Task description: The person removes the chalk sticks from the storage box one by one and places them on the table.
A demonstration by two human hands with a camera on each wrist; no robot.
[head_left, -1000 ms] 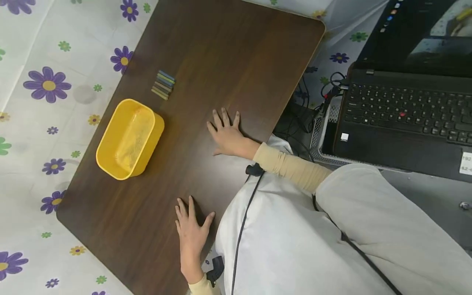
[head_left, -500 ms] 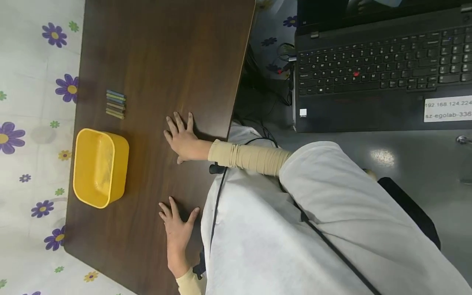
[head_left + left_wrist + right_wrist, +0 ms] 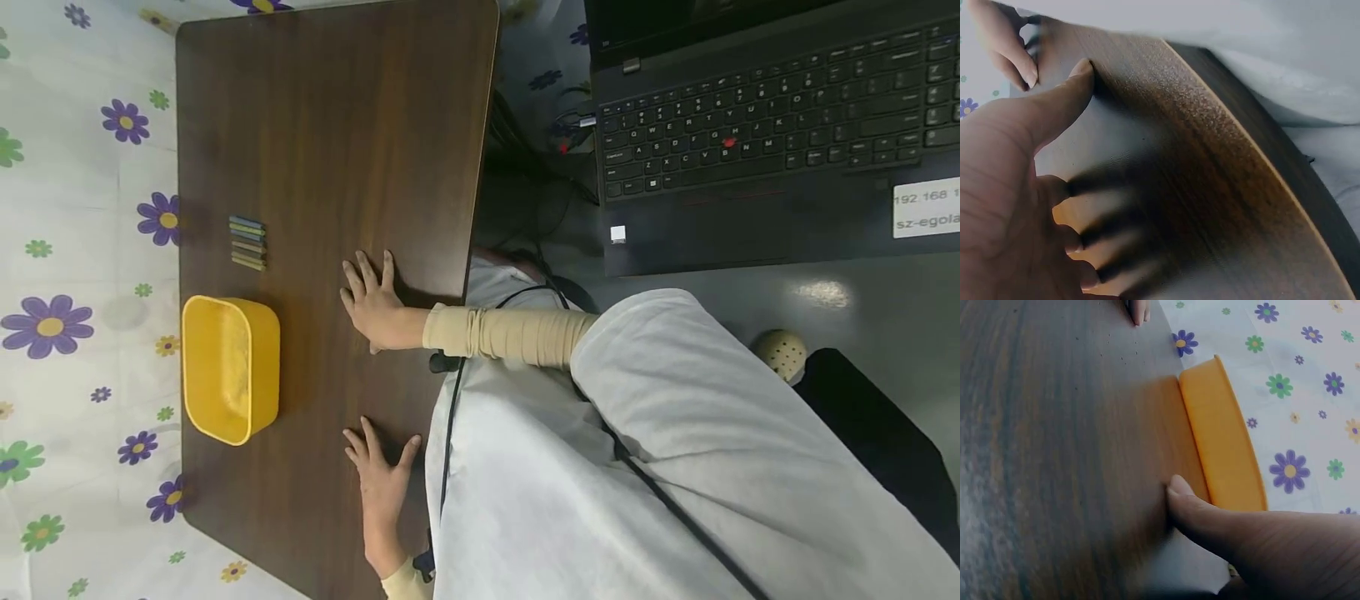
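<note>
My right hand (image 3: 381, 310) rests on the brown table (image 3: 337, 108) with its fingers spread. Nearer the table's lower corner, my left hand (image 3: 384, 492) also lies on the surface, thumb held away from the fingers. Neither hand holds anything. A yellow plastic tub (image 3: 264, 367) stands upright beyond both hands, apart from them; its visible inside holds nothing. Beside it lies a neat row of several short, thin coloured sticks (image 3: 248, 242), bluish, greenish and brownish, their kind too small to tell. The right wrist view shows the right thumb (image 3: 1210, 522) near the tub (image 3: 1222, 437).
A floral sheet (image 3: 82, 275) borders the table's far side. To the right sits an open black laptop (image 3: 750, 167), with cables (image 3: 517, 158) between it and the table. A black cable (image 3: 450, 442) runs over the white garment (image 3: 517, 467).
The head view has turned and shifted, so the table now stands nearly upright in it. Both hands stay flat in place; tub and sticks have not moved on the table.
</note>
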